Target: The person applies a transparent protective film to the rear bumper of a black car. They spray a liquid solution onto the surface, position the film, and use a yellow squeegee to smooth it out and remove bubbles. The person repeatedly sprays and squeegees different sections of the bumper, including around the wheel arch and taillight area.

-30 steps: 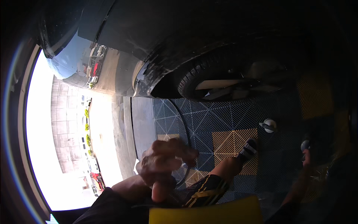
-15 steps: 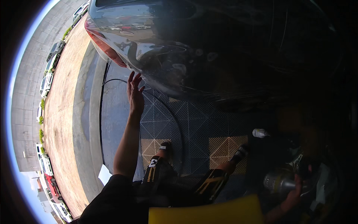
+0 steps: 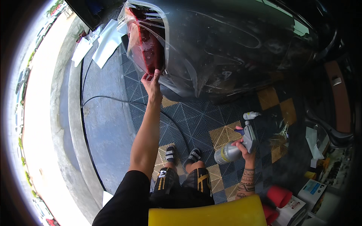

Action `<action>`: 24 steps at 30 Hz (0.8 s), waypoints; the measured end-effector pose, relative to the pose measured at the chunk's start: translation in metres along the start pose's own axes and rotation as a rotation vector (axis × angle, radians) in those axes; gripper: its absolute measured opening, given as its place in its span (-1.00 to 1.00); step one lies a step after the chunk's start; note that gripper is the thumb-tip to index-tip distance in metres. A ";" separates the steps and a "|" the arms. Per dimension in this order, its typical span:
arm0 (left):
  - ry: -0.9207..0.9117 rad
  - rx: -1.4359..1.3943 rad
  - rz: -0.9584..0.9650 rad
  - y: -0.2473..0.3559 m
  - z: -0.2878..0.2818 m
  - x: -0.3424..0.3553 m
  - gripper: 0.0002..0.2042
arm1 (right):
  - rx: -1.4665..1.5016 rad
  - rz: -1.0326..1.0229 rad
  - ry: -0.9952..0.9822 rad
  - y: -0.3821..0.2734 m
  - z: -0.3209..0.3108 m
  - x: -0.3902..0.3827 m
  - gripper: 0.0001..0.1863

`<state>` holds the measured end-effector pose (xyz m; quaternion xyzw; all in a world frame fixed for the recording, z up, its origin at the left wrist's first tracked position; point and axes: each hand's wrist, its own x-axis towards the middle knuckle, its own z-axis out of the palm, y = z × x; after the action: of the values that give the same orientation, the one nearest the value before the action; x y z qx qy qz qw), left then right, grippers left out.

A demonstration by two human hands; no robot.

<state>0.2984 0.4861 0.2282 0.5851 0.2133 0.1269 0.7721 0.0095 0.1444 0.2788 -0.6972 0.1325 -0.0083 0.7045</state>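
A dark car's rear panel (image 3: 222, 26) fills the top, with wrinkled clear film (image 3: 134, 49) lying over it and hanging loose past the red tail light (image 3: 152, 52). At the light's lower tip, my left hand (image 3: 152, 86) pinches the lower edge of the film between thumb and fingers. Lower right of the panel, my right hand (image 3: 246, 151) is wrapped round the neck of a spray bottle (image 3: 226, 153), which has a grey trigger head and a silver body. The bottle tilts sideways, away from the panel.
A black hose (image 3: 171, 117) runs across the patterned floor tiles (image 3: 196, 113). Further right stand a small white bottle (image 3: 250, 115), a red cup (image 3: 279, 196) and boxes (image 3: 312, 190). White sheets (image 3: 107, 43) lie at upper left. Something yellow (image 3: 207, 214) blocks the bottom edge.
My view has turned towards the car and brightened. My left hand, with fingers raised just below the light before, now grips the film. The spray bottle has come up from the dark lower right.
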 end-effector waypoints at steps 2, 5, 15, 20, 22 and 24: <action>-0.004 0.238 0.094 -0.002 -0.032 0.020 -0.46 | 0.027 0.037 -0.032 0.013 0.024 0.000 -0.80; -0.513 0.156 0.171 0.030 -0.041 0.006 -0.74 | 0.036 0.001 0.002 0.039 0.056 -0.009 -0.75; -1.160 0.324 -0.290 0.115 -0.104 0.033 -0.67 | -0.357 -0.384 -0.134 0.064 0.220 0.011 -0.18; -1.435 0.215 -0.324 0.097 -0.083 0.035 -0.77 | -0.507 -0.416 0.096 0.101 0.340 0.058 -0.21; -1.555 0.309 -0.244 0.091 -0.090 0.038 -0.79 | -0.639 -0.404 0.256 0.123 0.389 0.079 -0.25; -1.575 0.275 -0.283 0.086 -0.093 0.039 -0.77 | -0.597 -0.356 0.368 0.128 0.417 0.104 -0.28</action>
<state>0.2927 0.6066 0.2831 0.5599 -0.3068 -0.4484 0.6256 0.1698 0.5359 0.1313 -0.8705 0.1299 -0.2163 0.4226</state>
